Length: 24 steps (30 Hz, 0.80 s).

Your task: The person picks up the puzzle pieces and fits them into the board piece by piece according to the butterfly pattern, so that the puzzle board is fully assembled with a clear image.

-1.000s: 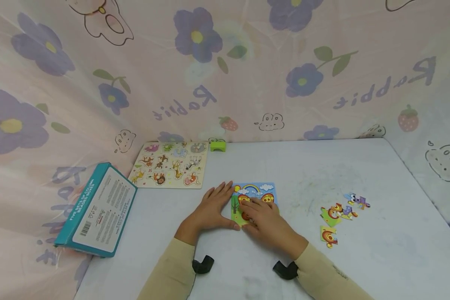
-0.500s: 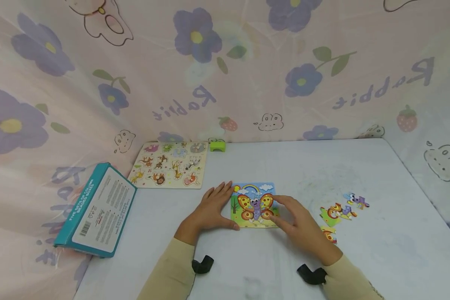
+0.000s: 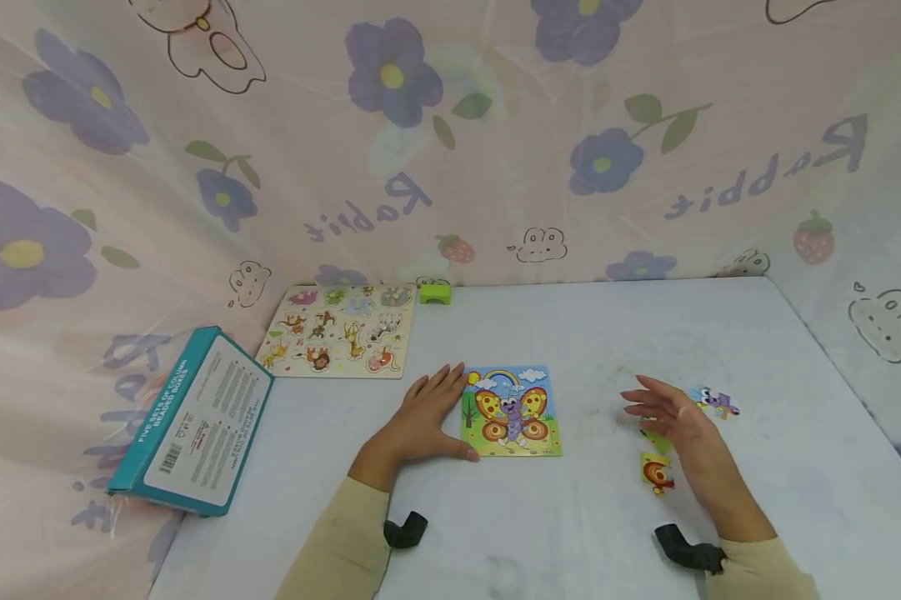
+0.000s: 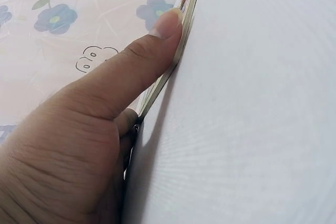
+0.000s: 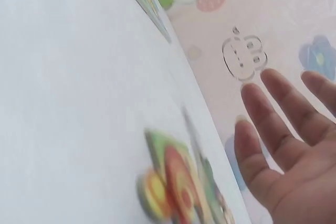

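A square butterfly puzzle board (image 3: 512, 412) lies flat at mid-table. The left hand (image 3: 423, 421) rests at its left edge, fingers spread and thumb at the lower left corner; in the left wrist view the thumb of that hand (image 4: 105, 93) touches the board's edge (image 4: 184, 40). The right hand (image 3: 686, 433), fingers extended and holding nothing visible, hovers over loose puzzle pieces. An orange-and-green piece (image 3: 656, 472) shows below its fingers, a purple-and-blue piece (image 3: 715, 402) to its right; others are partly hidden. The right wrist view shows blurred pieces (image 5: 181, 182) beside the right hand (image 5: 294, 156).
An animal puzzle board (image 3: 341, 331) lies at the back left, with a small green block (image 3: 435, 294) beside it. A teal and white box (image 3: 195, 421) leans at the left side. Patterned cloth (image 3: 495, 167) hangs behind the white table (image 3: 570, 533).
The right hand has lifted off the butterfly board and moved right to above the loose pieces, uncovering the board's picture. The left hand has stayed at the board's left edge.
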Available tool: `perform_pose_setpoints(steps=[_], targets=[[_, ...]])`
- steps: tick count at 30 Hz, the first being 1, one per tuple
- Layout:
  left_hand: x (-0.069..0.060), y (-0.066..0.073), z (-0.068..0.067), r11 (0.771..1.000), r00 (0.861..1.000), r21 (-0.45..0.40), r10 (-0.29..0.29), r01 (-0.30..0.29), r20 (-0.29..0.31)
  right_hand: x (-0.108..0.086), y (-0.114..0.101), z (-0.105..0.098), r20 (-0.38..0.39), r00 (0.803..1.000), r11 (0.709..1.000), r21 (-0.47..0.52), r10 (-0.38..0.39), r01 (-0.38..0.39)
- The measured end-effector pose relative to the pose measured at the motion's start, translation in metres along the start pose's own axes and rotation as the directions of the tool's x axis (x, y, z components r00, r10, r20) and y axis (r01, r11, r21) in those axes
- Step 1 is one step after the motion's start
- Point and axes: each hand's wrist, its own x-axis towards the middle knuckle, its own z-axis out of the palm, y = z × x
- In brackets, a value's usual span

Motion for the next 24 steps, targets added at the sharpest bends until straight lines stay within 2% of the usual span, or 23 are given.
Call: perform_pose_setpoints(steps=[2, 4, 8, 11, 15, 21, 24], targets=[[0.000, 0.000, 0.000, 1.000, 1.000, 0.002, 0.003, -0.003, -0.002, -0.003, -0.001, -0.007, -0.004, 1.000, 0.998, 0.062, -0.025, 0.025], [0.000, 0.000, 0.000, 1.000, 1.000, -0.002, 0.003, -0.003, -0.004, -0.007, -0.001, -0.013, -0.010, 0.999, 0.998, 0.059, -0.033, 0.033], [-0.001, 0.001, -0.001, 1.000, 1.000, -0.006, 0.004, -0.004, -0.011, -0.015, 0.000, -0.024, -0.054, 0.999, 0.995, -0.098, 0.009, -0.014], [0.000, 0.000, 0.000, 1.000, 1.000, 0.001, 0.001, -0.001, -0.011, -0.019, 0.004, -0.030, -0.083, 0.995, 0.966, -0.247, 0.060, -0.079], [0.001, -0.001, 0.001, 1.000, 1.000, 0.003, 0.001, -0.001, -0.010, -0.020, 0.009, -0.032, -0.085, 0.987, 0.898, -0.409, 0.138, -0.161], [0.002, -0.003, 0.003, 1.000, 1.000, 0.007, 0.005, -0.005, -0.007, -0.019, 0.013, -0.030, -0.107, 0.965, 0.789, -0.559, 0.237, -0.256], [0.001, -0.003, 0.002, 1.000, 1.000, 0.001, 0.003, -0.003, -0.003, -0.018, 0.012, -0.030, -0.124, 0.956, 0.723, -0.631, 0.265, -0.282]])
